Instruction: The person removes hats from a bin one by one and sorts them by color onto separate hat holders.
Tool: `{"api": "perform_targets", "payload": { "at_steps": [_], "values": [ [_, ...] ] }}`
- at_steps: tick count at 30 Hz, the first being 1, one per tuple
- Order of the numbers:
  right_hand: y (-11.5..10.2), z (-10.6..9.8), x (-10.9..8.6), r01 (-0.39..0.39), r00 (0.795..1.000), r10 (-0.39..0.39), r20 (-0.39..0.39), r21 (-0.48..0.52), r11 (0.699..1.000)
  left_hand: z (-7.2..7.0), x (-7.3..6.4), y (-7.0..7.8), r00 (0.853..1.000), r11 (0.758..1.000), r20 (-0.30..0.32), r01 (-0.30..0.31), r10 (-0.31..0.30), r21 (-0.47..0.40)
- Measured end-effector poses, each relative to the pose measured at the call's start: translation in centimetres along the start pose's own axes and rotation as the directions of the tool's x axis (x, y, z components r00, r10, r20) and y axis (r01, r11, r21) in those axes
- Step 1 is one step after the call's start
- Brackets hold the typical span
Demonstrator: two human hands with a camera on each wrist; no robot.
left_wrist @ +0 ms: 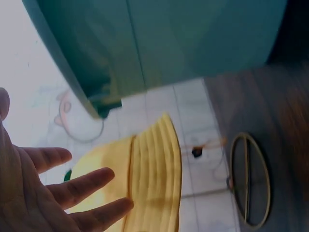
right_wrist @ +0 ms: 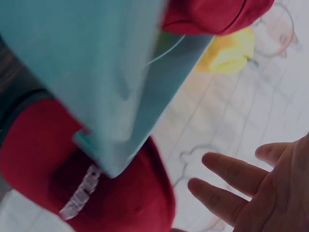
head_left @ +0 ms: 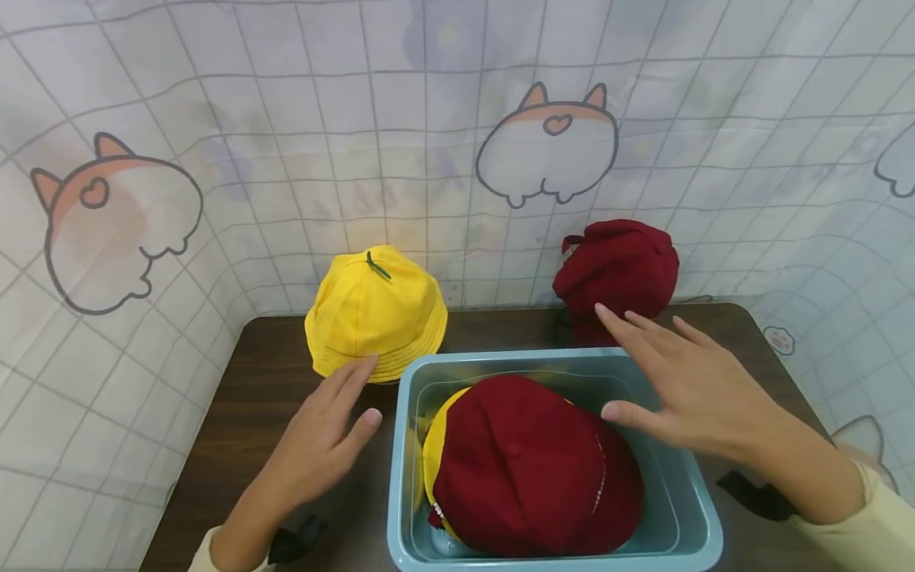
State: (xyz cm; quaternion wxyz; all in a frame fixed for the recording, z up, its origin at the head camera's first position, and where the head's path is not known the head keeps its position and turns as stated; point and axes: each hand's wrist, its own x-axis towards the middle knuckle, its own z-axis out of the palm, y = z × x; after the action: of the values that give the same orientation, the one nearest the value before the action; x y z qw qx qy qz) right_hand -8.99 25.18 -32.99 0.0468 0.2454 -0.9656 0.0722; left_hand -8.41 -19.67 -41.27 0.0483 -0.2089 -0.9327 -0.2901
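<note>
White gridded cloth (head_left: 400,143) with corgi prints (head_left: 546,155) backs a dark brown table (head_left: 264,373).

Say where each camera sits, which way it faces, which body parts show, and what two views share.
Head: worn there, faces forward and down at the blue bin; left hand, right hand and forearms show.
Left wrist: worn there, faces the bin and yellow hat; left hand partly shows.
Right wrist: worn there, faces the bin and a red cap outside it; right hand partly shows.
Head and left wrist share that yellow hat.
</note>
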Motion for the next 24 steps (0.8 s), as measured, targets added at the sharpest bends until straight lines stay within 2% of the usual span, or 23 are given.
{"api": "perform_targets", "payload": {
  "at_steps": [3,5,9,12,16,18,22,24],
  "values": [
    [-1.1,-0.2,0.6,0.077,0.997,-0.078,-0.011,-0.026,0.997,0.7,0.1,0.6,0.999,0.995,0.029,0.015,-0.013,-0.094],
    [-1.7,-0.2,0.9,0.126,0.992,-0.127,-0.017,-0.034,0.991,1.2,0.1,0.9,0.998,0.984,0.054,0.038,-0.029,-0.175],
    [-2.9,-0.2,1.5,0.203,0.978,-0.204,-0.031,-0.034,0.979,2.1,0.2,1.6,0.992,0.943,0.093,0.107,-0.082,-0.315],
    [-3.8,-0.1,2.0,0.261,0.963,-0.263,-0.050,-0.047,0.964,2.5,0.4,2.2,0.981,0.903,0.127,0.186,-0.148,-0.388],
    [-5.1,0.3,2.7,0.337,0.937,-0.341,-0.072,-0.066,0.939,2.8,0.8,3.1,0.949,0.840,0.198,0.310,-0.245,-0.446],
    [-5.7,0.6,2.9,0.367,0.926,-0.371,-0.072,-0.070,0.928,3.0,0.9,3.6,0.935,0.817,0.223,0.351,-0.277,-0.458],
    [-6.8,1.0,3.2,0.411,0.909,-0.414,-0.048,-0.064,0.909,3.4,0.9,4.3,0.916,0.792,0.235,0.399,-0.325,-0.462],
    [-7.2,1.1,3.3,0.429,0.902,-0.431,-0.034,-0.052,0.902,3.6,0.8,4.6,0.913,0.792,0.226,0.408,-0.341,-0.454]
  ]
}}
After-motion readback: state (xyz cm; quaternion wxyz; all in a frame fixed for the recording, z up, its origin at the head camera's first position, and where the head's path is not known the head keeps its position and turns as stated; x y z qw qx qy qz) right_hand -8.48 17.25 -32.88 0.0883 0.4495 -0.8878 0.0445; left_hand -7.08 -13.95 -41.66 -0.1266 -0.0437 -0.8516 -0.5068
